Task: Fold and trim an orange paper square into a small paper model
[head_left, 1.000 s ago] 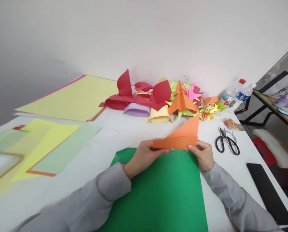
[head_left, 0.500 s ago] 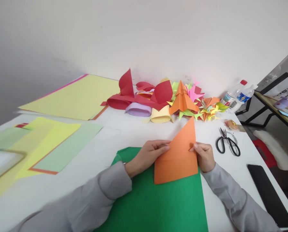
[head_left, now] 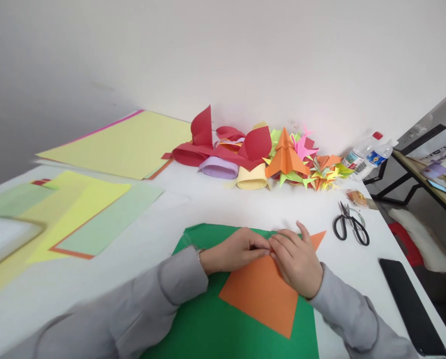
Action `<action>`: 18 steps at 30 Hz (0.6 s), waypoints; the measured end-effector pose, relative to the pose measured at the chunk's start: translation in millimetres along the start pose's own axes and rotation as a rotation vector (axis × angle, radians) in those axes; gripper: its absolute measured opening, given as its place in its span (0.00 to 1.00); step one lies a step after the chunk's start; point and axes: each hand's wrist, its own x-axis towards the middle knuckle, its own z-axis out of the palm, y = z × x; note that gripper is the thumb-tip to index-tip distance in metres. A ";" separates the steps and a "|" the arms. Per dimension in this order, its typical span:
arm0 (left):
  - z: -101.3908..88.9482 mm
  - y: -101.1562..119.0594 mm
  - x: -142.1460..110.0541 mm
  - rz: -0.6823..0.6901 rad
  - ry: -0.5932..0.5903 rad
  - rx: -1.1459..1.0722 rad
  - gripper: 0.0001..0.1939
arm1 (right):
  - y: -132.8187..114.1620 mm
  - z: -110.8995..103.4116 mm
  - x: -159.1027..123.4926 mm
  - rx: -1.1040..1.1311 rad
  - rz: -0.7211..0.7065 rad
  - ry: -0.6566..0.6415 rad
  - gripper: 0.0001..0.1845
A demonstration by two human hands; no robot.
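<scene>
A folded sheet of orange paper (head_left: 262,294) lies slanted over a large green sheet (head_left: 208,319). Its pointed tip sticks out beyond my right hand (head_left: 300,262). The fingers of my left hand (head_left: 240,251) pinch the paper's upper edge. Right beside them, my right hand has its thumb and fingers pressed together on the same edge, with one finger raised. Both hands' fingertips meet there and cover part of the fold.
Paper crowns (head_left: 251,177), red paper shapes (head_left: 258,147) and an orange folded paper piece (head_left: 286,159) line the wall. Scissors (head_left: 349,224) and a black flat object (head_left: 412,306) lie right. Yellow sheets (head_left: 81,209) lie left; two bottles (head_left: 374,159) lean at the back right.
The orange paper has come down toward me and turned, its tip now pointing right. My right hand moved left over the paper, up against my left hand.
</scene>
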 end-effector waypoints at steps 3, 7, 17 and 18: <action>1.3 0.5 -0.8 0.082 0.006 0.064 0.15 | -0.2 0.2 0.2 0.002 -0.006 -0.018 0.07; 6.0 -3.5 -2.6 0.196 0.077 0.266 0.17 | 6.2 -0.8 -1.1 -0.068 -0.021 -0.003 0.09; -13.7 -15.5 -6.3 0.433 0.345 0.772 0.14 | 27.8 -2.8 -0.7 -0.230 0.058 0.165 0.11; -16.7 -16.6 -6.5 0.415 0.358 0.775 0.14 | 31.4 -3.0 -1.1 -0.211 0.084 0.182 0.10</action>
